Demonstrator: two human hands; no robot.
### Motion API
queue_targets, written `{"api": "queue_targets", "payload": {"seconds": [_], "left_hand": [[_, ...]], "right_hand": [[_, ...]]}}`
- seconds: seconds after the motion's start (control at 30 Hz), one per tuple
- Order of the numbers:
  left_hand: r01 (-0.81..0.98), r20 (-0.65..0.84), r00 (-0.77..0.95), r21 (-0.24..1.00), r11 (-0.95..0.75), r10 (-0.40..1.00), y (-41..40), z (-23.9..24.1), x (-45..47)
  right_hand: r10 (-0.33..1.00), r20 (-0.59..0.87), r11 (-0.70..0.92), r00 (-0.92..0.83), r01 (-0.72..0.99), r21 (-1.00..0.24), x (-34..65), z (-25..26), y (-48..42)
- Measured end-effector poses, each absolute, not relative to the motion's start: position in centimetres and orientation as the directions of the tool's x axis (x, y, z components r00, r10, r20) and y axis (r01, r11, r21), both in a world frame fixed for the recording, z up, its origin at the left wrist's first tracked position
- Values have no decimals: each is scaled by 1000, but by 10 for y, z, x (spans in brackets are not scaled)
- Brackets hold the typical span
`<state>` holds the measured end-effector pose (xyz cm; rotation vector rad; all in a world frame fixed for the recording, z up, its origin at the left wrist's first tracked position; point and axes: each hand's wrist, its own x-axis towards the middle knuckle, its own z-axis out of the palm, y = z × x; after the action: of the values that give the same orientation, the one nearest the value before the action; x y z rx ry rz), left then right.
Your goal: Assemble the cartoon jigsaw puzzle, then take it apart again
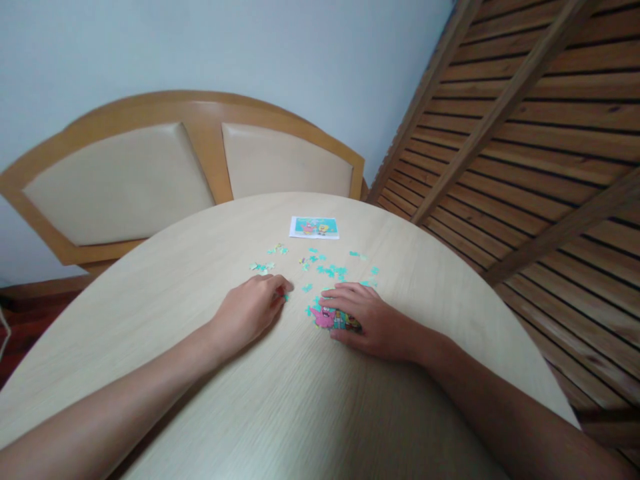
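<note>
A partly joined jigsaw puzzle [325, 319] with a pink cartoon figure lies near the middle of the table. My right hand [375, 323] rests over its right side, fingers stretched and slightly apart, hiding part of it. To the left, my left hand [250, 305] is closed low over the table, with a small teal puzzle piece [286, 297] showing at its fingertips. One loose teal piece [307, 288] lies between the hands. Beyond them are several scattered teal pieces [332, 271], and a small group of pale pieces [263, 267] sits just past my left hand.
A printed picture card [314, 227] with two cartoon figures lies toward the far edge of the round wooden table [200, 407]. Behind it stands a padded bench back [290, 157] against a pale wall. Slatted wood [525, 133] runs along the right.
</note>
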<state>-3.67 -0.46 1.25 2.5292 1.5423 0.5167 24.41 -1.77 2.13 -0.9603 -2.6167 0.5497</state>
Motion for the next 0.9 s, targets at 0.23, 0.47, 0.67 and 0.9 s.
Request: {"api": "queue_targets", "payload": {"seconds": [0.23, 0.47, 0.67, 0.9], "left_hand": [[690, 249, 517, 446, -571, 819, -6, 11, -26], [585, 238, 457, 645, -491, 857, -7, 13, -17], [322, 268, 315, 872, -368, 910, -8, 8, -8], [181, 258, 297, 930, -320, 919, -19, 6, 3]], "right_hand": [[669, 153, 702, -728, 551, -450, 245, 14, -17], [679, 178, 701, -712, 557, -446, 245, 17, -16], [680, 183, 704, -710, 564, -431, 247, 18, -15], [674, 264, 718, -690, 528, -454, 240, 17, -18]]}}
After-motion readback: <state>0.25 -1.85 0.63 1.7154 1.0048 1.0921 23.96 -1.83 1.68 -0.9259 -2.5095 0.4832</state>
